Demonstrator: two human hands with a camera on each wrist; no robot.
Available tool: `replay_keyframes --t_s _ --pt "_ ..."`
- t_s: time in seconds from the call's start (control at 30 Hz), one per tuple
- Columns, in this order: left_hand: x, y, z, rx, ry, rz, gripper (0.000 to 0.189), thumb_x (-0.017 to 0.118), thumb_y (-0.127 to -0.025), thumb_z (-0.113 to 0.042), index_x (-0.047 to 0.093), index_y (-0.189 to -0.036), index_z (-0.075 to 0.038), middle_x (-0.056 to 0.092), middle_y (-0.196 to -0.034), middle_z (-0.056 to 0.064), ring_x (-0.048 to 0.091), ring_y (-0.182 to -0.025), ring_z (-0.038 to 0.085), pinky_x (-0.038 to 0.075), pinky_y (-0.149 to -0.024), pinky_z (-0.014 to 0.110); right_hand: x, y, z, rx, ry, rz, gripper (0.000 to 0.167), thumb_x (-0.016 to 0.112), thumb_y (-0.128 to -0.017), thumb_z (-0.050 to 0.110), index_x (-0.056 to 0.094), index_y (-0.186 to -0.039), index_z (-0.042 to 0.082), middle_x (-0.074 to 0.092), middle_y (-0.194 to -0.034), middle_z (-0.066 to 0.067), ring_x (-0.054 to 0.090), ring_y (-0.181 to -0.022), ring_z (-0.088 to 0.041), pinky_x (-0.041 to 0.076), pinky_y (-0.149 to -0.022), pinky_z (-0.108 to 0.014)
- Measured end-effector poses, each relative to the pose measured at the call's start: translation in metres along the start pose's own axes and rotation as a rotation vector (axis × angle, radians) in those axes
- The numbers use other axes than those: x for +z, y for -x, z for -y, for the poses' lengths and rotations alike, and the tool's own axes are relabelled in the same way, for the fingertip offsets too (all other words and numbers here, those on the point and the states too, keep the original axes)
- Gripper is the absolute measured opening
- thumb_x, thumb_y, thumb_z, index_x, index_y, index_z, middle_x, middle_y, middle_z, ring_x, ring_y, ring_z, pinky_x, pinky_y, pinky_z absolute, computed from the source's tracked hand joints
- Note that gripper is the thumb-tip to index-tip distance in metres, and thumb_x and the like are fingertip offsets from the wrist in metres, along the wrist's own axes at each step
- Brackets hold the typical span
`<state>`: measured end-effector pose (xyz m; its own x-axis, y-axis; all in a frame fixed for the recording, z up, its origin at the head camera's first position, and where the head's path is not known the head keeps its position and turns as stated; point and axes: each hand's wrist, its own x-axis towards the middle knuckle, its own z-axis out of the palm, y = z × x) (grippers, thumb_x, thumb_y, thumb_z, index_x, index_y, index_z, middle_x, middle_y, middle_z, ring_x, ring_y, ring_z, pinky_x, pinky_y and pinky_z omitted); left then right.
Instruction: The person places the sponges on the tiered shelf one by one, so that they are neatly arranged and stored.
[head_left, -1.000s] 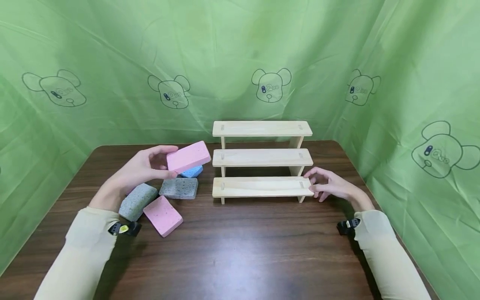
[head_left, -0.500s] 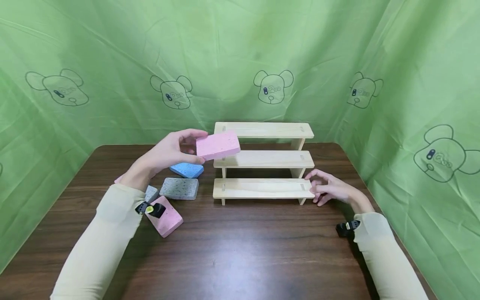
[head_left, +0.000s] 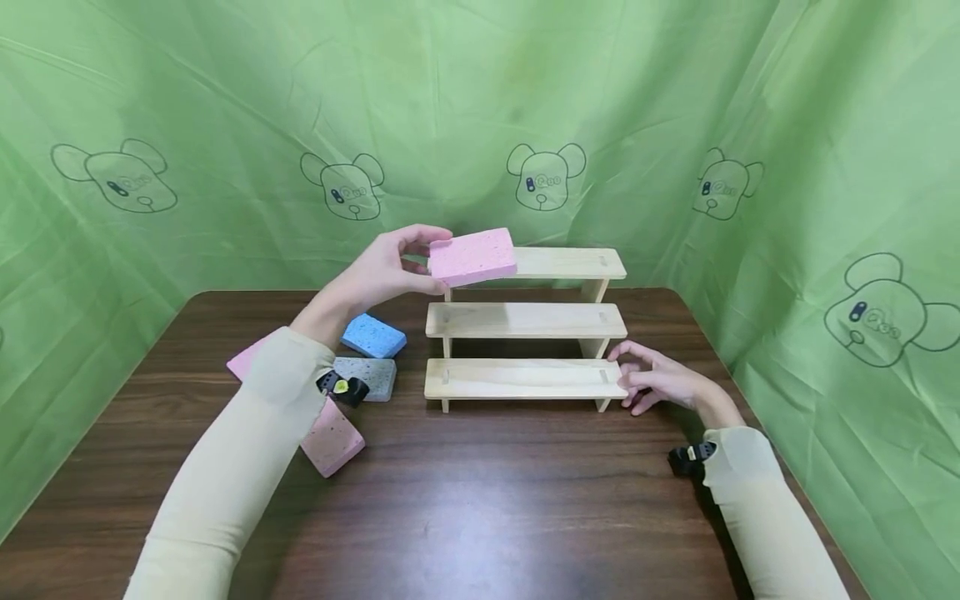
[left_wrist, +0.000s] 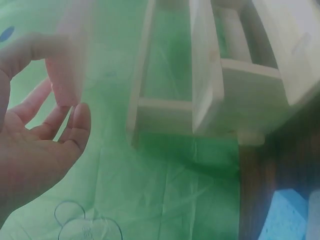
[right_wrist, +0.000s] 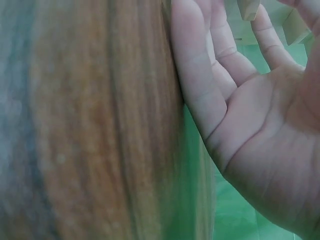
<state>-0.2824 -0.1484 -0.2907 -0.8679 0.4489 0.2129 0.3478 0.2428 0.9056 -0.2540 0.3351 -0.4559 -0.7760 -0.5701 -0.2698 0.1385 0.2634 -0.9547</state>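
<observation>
My left hand [head_left: 378, 271] pinches a pink sponge [head_left: 474, 257] between thumb and fingers. The sponge is held in front of the left part of the top board of a three-tier wooden shelf [head_left: 525, 320], hiding that end in the head view. In the left wrist view the sponge [left_wrist: 70, 65] is pale and blurred between the fingers. My right hand [head_left: 663, 381] holds the right end of the lowest board, its thumb in front and a finger behind. The right wrist view shows the palm [right_wrist: 265, 135] with the little finger's side along the brown tabletop.
Left of the shelf lie a blue sponge [head_left: 373, 336], a grey sponge [head_left: 381, 377] and a pink sponge [head_left: 333, 440]. Another pink piece [head_left: 243, 360] shows partly behind the left sleeve. Green cloth [head_left: 450, 125] hangs behind and beside the dark wooden table [head_left: 487, 500].
My left hand has carried the pink sponge right and upward, from above the sponges on the table to the top board. The right hand stays at the lowest board's end.
</observation>
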Motion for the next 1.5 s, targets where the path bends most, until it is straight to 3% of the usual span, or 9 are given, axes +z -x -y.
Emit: replay_keyframes --t_s 0.23,0.53,0.8,1.0,1.5 --pt "0.023 -0.025 -0.005 0.017 0.032 0.004 0.071 0.079 -0.075 0.004 0.055 -0.141 -0.007 0.059 -0.134 0.008 0.057 -0.116 0.028 0.052 -0.095 0.04 0.002 0.0 -0.001 -0.006 0.0 0.007 0.04 0.056 -0.096 0.002 0.04 -0.131 0.013 0.062 -0.1 -0.016 0.067 -0.08 -0.031 0.061 -0.066 -0.049" --pt "0.069 -0.059 -0.002 0.0 0.075 0.001 0.066 0.076 -0.076 0.009 0.056 -0.138 -0.005 0.058 -0.132 0.011 0.061 -0.113 0.03 0.055 -0.092 0.034 0.001 0.0 0.0 -0.018 0.004 0.013 0.041 0.057 -0.097 0.003 0.039 -0.132 0.013 0.061 -0.101 -0.018 0.067 -0.081 -0.031 0.061 -0.065 -0.049" --pt "0.099 -0.091 -0.004 -0.001 0.032 0.03 0.07 0.077 -0.073 0.009 0.056 -0.139 -0.003 0.06 -0.129 0.011 0.06 -0.114 0.025 0.053 -0.09 0.03 0.001 0.002 0.002 -0.054 0.005 0.032 0.039 0.054 -0.099 0.001 0.039 -0.133 0.011 0.062 -0.099 -0.017 0.068 -0.08 -0.029 0.061 -0.065 -0.048" --pt "0.109 -0.106 -0.009 -0.028 0.032 0.02 0.067 0.077 -0.075 0.008 0.057 -0.137 -0.006 0.062 -0.125 0.009 0.057 -0.114 0.025 0.049 -0.092 0.028 -0.001 0.001 -0.001 -0.072 -0.004 0.044 0.039 0.055 -0.098 0.002 0.039 -0.133 0.01 0.063 -0.095 -0.016 0.068 -0.08 -0.027 0.061 -0.063 -0.045" --pt "0.119 -0.118 -0.002 -0.055 0.028 -0.007 0.066 0.077 -0.076 0.008 0.057 -0.137 -0.008 0.061 -0.128 0.009 0.056 -0.111 0.019 0.045 -0.096 0.024 0.004 0.003 -0.003 -0.067 -0.001 0.033 0.039 0.054 -0.098 0.001 0.039 -0.132 0.012 0.063 -0.096 -0.017 0.068 -0.08 -0.028 0.061 -0.064 -0.047"
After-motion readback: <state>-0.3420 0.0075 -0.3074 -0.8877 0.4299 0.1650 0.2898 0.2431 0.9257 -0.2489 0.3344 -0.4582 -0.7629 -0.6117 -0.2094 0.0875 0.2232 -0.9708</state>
